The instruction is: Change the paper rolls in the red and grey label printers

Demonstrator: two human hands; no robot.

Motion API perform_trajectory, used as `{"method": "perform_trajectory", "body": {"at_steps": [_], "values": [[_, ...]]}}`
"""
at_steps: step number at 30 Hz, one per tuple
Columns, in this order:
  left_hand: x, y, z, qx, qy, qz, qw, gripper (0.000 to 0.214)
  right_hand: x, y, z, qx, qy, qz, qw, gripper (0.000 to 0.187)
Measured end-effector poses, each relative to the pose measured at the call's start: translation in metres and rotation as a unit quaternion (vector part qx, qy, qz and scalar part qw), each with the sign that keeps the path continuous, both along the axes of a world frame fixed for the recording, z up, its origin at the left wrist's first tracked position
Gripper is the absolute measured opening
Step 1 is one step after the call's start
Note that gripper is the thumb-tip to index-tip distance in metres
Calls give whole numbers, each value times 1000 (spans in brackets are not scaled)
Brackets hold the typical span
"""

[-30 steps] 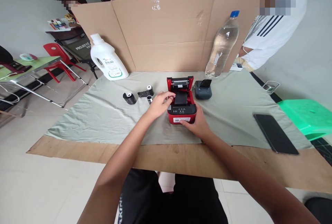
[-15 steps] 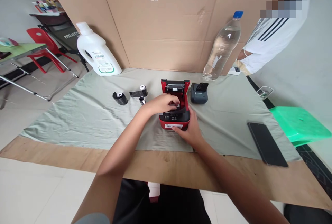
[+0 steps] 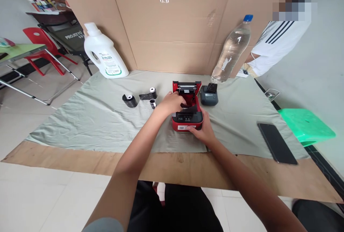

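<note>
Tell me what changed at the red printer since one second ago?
The left hand moved from the left edge of the red printer rightward into its open bay, fingers now over the black roll; whether it grips it is unclear. The right hand stayed holding the printer's front. Unmoved: loose rolls, grey printer, phone.

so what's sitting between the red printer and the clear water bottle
A small dark grey printer with its lid up, close beside the red printer and short of the water bottle, on the grey cloth. The head view shows it.
</note>
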State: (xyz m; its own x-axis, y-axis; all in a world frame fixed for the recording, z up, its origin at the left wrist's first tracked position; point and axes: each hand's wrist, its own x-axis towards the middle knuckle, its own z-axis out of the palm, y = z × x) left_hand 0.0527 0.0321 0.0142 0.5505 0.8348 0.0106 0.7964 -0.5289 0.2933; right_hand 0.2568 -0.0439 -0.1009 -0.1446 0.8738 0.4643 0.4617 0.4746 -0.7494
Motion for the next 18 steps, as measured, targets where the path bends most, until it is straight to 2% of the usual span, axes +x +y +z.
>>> {"method": "perform_trajectory", "body": {"at_steps": [4, 10, 15, 18], "values": [[-2, -4, 7, 16, -22, -9, 1000, 23, 4, 3, 2, 24, 22, 24, 999, 84], [-10, -11, 18, 0, -59, -3, 998, 21, 6, 6, 5, 21, 17, 20, 999, 86], [-23, -28, 45, 87, -113, -12, 990, 24, 8, 4, 1, 20, 34, 31, 999, 83], [-32, -40, 62, 126, -152, -23, 980, 28, 11, 4, 13, 28, 70, 13, 997, 73]]}}
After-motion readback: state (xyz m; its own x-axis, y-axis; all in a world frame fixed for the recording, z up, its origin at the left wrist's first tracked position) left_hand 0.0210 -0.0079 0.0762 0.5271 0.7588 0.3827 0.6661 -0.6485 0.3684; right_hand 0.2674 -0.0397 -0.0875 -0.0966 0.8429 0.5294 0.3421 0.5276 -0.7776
